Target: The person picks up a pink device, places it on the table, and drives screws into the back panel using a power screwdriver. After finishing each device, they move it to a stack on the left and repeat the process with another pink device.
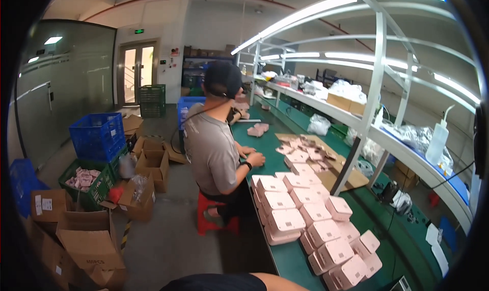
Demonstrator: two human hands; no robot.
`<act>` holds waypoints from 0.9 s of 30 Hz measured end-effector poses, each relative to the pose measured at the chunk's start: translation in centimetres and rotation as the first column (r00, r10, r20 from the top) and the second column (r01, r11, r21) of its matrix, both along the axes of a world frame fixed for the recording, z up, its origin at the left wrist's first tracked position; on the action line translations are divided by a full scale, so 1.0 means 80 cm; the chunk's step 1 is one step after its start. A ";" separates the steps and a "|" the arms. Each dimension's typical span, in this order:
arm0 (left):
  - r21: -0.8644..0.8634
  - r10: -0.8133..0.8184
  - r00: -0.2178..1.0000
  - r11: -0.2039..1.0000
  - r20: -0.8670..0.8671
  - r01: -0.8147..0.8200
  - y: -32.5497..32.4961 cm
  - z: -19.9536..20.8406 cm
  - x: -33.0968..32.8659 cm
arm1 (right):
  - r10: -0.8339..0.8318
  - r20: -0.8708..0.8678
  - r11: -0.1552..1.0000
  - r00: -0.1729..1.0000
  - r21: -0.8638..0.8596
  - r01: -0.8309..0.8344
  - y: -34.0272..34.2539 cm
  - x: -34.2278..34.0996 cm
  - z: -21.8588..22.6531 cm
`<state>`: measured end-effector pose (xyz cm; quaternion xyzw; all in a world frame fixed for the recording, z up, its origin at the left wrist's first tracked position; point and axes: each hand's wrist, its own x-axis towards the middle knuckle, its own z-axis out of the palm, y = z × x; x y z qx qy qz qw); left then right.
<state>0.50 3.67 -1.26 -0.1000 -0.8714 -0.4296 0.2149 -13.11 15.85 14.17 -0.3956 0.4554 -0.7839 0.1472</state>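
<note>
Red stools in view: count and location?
1 visible: a red stool under the seated co-worker, beside the green-topped table. Others may be hidden behind the co-worker or under the table.

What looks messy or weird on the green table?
The small pink pieces on the brown cardboard lie in a jumble, which looks untidy beside the stacked pink boxes. I can't see any spill there.

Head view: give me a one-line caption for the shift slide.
Stacked pink cases on a green workbench, a co-worker in grey seated on a red stool alongside.
</note>
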 end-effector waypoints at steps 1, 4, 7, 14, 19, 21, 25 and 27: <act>-0.030 0.029 0.999 0.999 0.021 -0.028 -0.002 0.011 0.007 | 0.009 -0.024 1.000 1.000 0.012 -0.009 0.004 -0.010 -0.001; -0.092 -0.033 0.996 0.995 0.085 0.041 -0.021 0.038 0.010 | 0.090 0.294 0.996 0.951 -0.048 -0.080 0.005 -0.051 -0.031; -0.031 -0.090 0.995 0.996 -0.031 0.089 -0.053 0.031 -0.005 | -0.105 0.534 0.993 0.839 0.009 0.118 -0.037 -0.032 -0.013; -0.186 0.054 0.978 0.982 0.200 -0.016 -0.067 0.032 -0.003 | 0.060 0.191 0.998 0.980 0.024 -0.066 -0.075 -0.058 -0.083; -0.126 0.054 0.971 0.992 0.233 -0.025 -0.017 0.046 -0.013 | 0.048 0.135 0.999 0.990 0.019 -0.051 -0.024 -0.042 -0.035; -0.137 0.046 0.975 0.990 0.218 -0.016 -0.014 0.046 -0.008 | 0.054 0.083 0.998 0.995 0.014 -0.055 -0.021 -0.034 -0.032; -0.155 0.069 0.976 0.987 0.207 -0.037 -0.018 0.047 0.000 | 0.081 0.113 0.997 0.990 0.008 -0.083 -0.026 -0.032 -0.027; -0.149 0.091 0.972 0.987 0.218 -0.059 -0.020 0.051 -0.003 | 0.063 0.124 0.998 0.990 -0.013 -0.062 -0.033 -0.035 -0.025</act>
